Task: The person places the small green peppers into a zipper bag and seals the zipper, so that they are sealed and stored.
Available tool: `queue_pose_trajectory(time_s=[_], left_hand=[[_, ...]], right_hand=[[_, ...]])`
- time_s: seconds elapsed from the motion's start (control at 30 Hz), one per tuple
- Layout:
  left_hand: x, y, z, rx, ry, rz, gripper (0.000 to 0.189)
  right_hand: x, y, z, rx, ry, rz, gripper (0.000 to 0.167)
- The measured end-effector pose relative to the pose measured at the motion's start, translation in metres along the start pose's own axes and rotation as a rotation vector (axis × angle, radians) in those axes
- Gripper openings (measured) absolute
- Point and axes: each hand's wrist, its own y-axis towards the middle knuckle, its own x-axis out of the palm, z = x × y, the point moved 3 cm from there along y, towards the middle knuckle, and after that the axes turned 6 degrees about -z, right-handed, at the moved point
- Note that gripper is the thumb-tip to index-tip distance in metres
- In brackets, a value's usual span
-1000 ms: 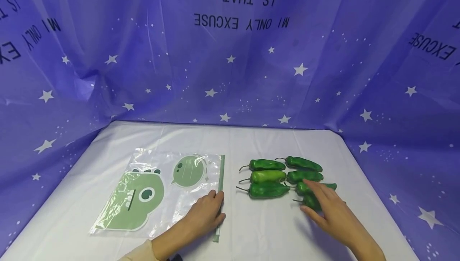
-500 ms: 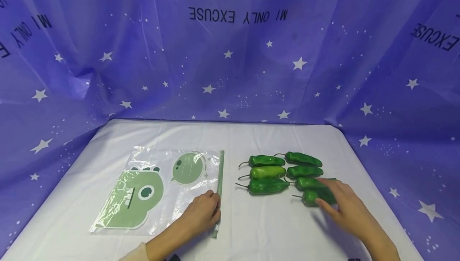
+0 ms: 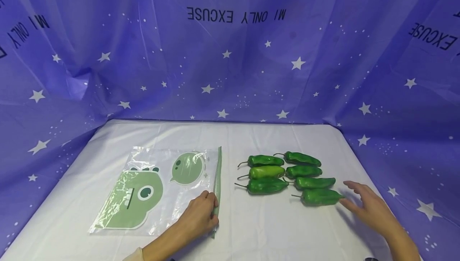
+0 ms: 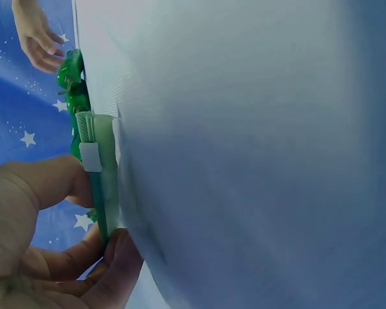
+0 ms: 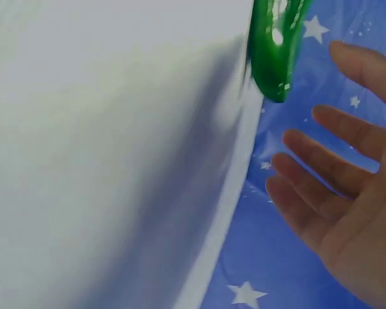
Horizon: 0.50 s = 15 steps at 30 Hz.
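A clear zip bag (image 3: 169, 159) printed with a green cartoon dinosaur lies flat on the left of the white table. My left hand (image 3: 199, 214) pinches its green zip edge (image 3: 218, 173), which is slightly raised; the left wrist view shows a white slider (image 4: 91, 157) beside my thumb. Several green peppers with thin stems lie in two columns to the right of the bag, among them a lighter one (image 3: 266, 172). Just off the tip of the nearest pepper (image 3: 321, 197), my right hand (image 3: 371, 210) hovers with fingers spread and holds nothing.
A white cloth covers the table (image 3: 266, 229). Purple curtains (image 3: 172, 69) with stars and upside-down lettering rise at its back and both sides.
My right hand has drawn away from the peppers to the right, uncovering the nearest ones. My left hand now grips the zip edge, which has lifted and tilted a little.
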Motion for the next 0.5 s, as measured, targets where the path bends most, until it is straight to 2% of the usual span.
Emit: queue_pose_trajectory(time_s=[0.23,0.5], left_hand=[[0.001,-0.001,0.001,-0.046,-0.050,-0.024,0.029],[0.002,-0.001,0.000,-0.061,-0.013,0.010,0.030]], right_hand=[[0.007,-0.003,0.010,0.018,0.081,-0.079,0.052],[0.009,0.003,0.020,0.026,0.106,-0.125,0.045]])
